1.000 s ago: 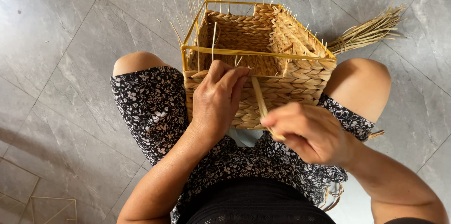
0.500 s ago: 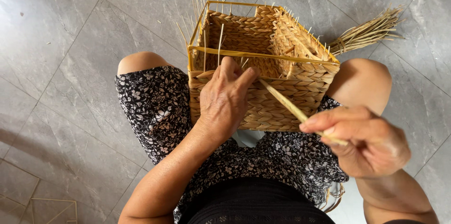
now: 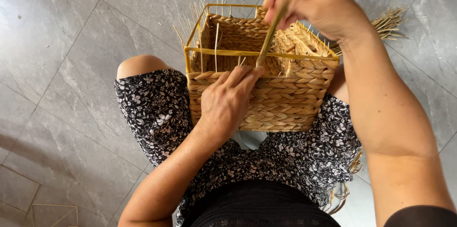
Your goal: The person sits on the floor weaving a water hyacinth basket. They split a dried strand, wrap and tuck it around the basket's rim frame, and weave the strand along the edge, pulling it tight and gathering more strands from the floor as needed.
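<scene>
Two bare hands work over a floor of large grey stone tiles (image 3: 71, 41), which fills the view on every side. Beyond the right hand (image 3: 316, 3), a loose bundle of straw strands (image 3: 388, 20) lies on the tiles; below the right forearm, more coiled strands (image 3: 350, 186) hang beside the floral-print shorts (image 3: 157, 112). Near the left elbow, a thin wire frame (image 3: 52, 212) rests on the floor. Under both hands, a woven straw basket (image 3: 285, 98) with a yellow wire rim sits on the person's lap, upright stakes projecting above its edge. The left hand (image 3: 228, 100) lies flat against the near wall, fingers pressed to the top braid. Raised above the basket, the right hand pinches one straw strand (image 3: 269, 39), which slants down to the left fingertips.
</scene>
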Demonstrator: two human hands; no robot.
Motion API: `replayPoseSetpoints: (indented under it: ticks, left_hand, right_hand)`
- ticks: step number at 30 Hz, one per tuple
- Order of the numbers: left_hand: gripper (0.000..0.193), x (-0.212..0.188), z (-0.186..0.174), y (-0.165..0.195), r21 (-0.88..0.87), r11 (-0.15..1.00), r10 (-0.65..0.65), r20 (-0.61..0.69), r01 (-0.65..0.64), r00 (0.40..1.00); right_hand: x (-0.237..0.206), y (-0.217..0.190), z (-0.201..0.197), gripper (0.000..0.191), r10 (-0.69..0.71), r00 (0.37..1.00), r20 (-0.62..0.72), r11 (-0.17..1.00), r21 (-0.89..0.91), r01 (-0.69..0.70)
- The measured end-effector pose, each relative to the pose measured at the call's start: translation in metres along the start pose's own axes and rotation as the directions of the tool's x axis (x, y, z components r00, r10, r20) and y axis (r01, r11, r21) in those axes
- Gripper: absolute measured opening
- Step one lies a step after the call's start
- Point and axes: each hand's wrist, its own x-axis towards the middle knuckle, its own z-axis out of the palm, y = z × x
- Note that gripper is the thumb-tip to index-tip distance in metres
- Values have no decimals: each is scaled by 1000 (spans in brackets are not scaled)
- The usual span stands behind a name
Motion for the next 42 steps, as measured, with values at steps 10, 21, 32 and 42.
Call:
replayPoseSetpoints:
  ticks: [10,21,32,42]
  left_hand:
    - [31,13,-14,6,-113,983,-131,99,142,986]
    - [17,4,5,-10,-250,967,-15,-232,-45,973]
    - [28,-7,6,-8,-179,971,104,-291,-161,951]
    - [36,-10,2,-3,-175,978,68,-253,-114,965]
  right_hand:
    - [24,13,14,39,394,686,612,919,-269,-288]
    - [22,25,17,14,331,870,366,842,-531,-98]
    - [25,33,14,10,301,953,32,845,-472,-251]
    - [25,32,10,59,147,988,-49,874,-462,-153]
